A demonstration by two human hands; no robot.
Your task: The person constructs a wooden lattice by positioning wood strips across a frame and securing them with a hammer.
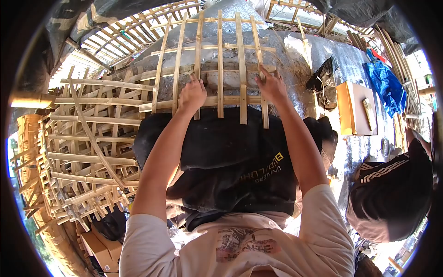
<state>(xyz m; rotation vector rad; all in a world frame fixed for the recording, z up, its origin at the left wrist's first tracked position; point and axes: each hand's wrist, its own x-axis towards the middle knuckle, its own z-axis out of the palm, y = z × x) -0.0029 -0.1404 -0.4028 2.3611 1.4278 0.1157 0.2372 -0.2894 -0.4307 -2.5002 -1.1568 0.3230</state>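
Observation:
A lattice of light bamboo strips (220,69) lies in front of me, its near ends over a black cloth (217,147) across my lap. My left hand (193,93) is closed on the lattice, at a long strip left of the middle where a crosspiece passes. My right hand (273,86) touches the rightmost long strip, its index finger along the strip and its thumb apart from it. Whether the other fingers hold the crosspiece there is hard to see.
Stacked bamboo lattices (92,138) stand at the left. A cardboard box (357,108) with a small wooden piece on it, a blue plastic bag (385,85) and a black bag (324,83) lie at the right. Dark striped clothing (392,194) is at the lower right.

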